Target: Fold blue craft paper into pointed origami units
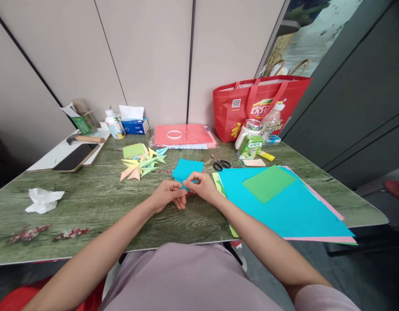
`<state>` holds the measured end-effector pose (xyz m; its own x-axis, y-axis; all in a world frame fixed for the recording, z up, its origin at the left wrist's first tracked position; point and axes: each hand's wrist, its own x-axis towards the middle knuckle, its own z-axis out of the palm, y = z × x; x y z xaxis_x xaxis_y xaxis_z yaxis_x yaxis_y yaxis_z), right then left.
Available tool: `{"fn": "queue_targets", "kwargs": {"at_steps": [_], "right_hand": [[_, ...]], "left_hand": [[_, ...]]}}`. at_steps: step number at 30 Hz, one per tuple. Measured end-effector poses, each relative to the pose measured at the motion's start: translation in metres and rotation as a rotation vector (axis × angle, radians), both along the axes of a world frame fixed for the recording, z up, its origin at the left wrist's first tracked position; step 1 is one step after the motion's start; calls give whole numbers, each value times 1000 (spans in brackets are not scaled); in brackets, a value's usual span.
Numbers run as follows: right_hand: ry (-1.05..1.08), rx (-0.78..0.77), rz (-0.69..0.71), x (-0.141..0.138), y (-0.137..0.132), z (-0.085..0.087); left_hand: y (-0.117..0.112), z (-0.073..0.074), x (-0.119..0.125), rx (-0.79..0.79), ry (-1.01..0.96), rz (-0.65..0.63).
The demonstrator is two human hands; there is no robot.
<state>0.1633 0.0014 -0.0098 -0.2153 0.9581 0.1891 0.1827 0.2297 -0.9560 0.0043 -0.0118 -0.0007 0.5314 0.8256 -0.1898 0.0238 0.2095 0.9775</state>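
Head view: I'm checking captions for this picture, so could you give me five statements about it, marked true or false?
1. The left hand and right hand hold blue paper. True.
2. The scissors lie left of both hands. False: the scissors lie to the right.
3. A green sheet lies on the large blue sheet. True.
4. The crumpled tissue is inside the red bag. False: the crumpled tissue lies on the table, at the left.
5. The red bag stands upright. True.
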Motion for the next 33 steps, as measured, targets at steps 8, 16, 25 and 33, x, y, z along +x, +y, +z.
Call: {"fn": "queue_targets", "kwargs": {"at_steps": [8,16,25,33], "right_hand": [[170,-15,80,1,1,-1],[197,-66,-109,3,6,-3],[205,-40,-123,5,10,-8],[-249,302,-296,20,22,-21]], "left_hand": [[6,6,-4,-139,-123,-3],[6,6,-2,75,-39,168],[9,1,0,368,53,364],[28,7,-16,191,-282,713]]}}
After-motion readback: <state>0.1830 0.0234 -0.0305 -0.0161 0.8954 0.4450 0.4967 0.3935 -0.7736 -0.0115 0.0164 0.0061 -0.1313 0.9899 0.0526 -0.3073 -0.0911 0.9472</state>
